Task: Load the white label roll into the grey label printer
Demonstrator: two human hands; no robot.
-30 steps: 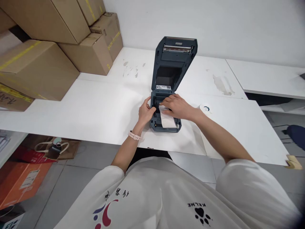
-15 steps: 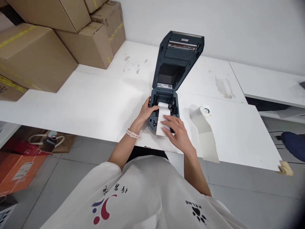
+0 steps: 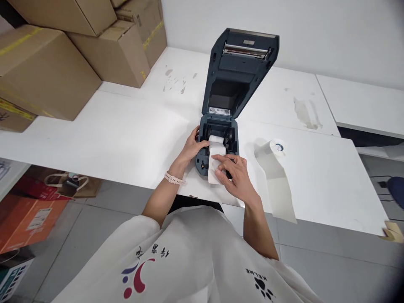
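Observation:
A dark blue-grey label printer (image 3: 202,162) stands on the white table with its lid (image 3: 232,65) raised. A white strip of label paper (image 3: 216,168) runs from inside it over the front edge. My left hand (image 3: 188,149) grips the printer's left side, fingers along the outer wall and thumb over the inner edge by the strip. On the strip rests my right hand (image 3: 235,174), its index finger stretched across the paper and its thumb apart from it; the other fingers are curled over the printer's right front.
A roll of label paper (image 3: 275,148) lies to the right, its loose strip hanging over the front edge of the table (image 3: 331,176). Cardboard boxes (image 3: 47,75) are stacked at the left. An orange box (image 3: 34,219) sits below the table at the left.
My right hand's fingers have drawn in, with the index finger now straighter across the strip. My left hand keeps its place on the printer. The view has shifted slightly.

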